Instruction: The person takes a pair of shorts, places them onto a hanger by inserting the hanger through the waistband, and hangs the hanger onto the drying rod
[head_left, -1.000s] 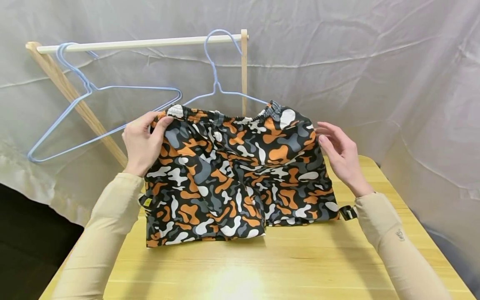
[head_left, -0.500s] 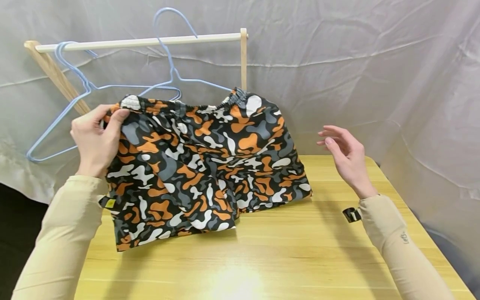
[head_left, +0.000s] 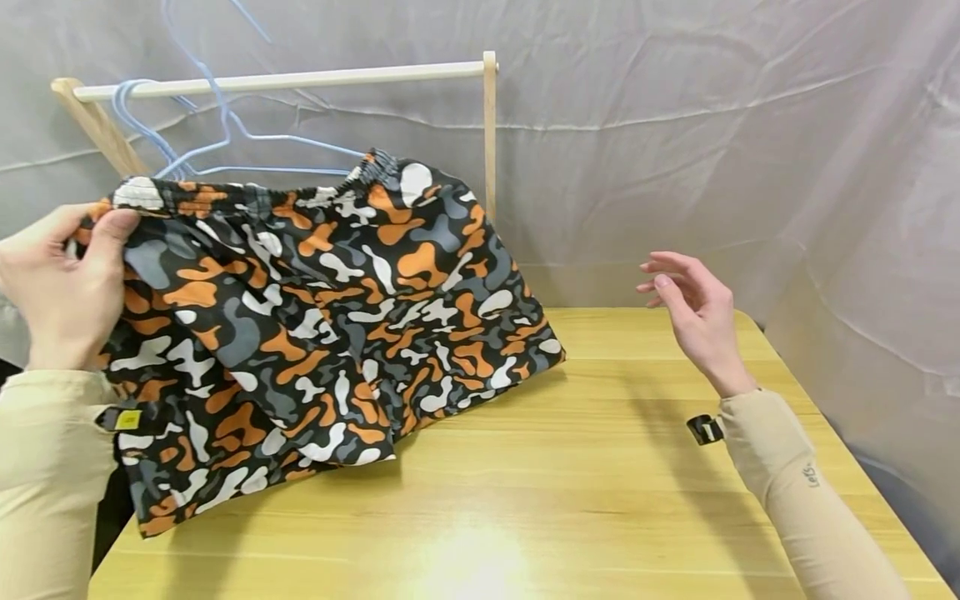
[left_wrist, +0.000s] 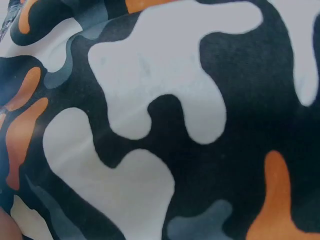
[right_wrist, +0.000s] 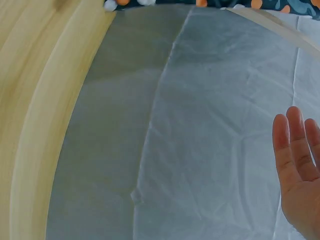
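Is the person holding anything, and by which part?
The left hand grips the camouflage shorts at the waistband's left end. The right hand holds nothing.

Left hand (head_left: pixel 63 287), pinching the waistband, carries the black, orange and white camouflage shorts (head_left: pixel 300 317) on their pale blue wire hanger (head_left: pixel 225 125) leftward and up; hook now above wooden rail (head_left: pixel 285 80). Right hand (head_left: pixel 693 312) off the fabric, open.
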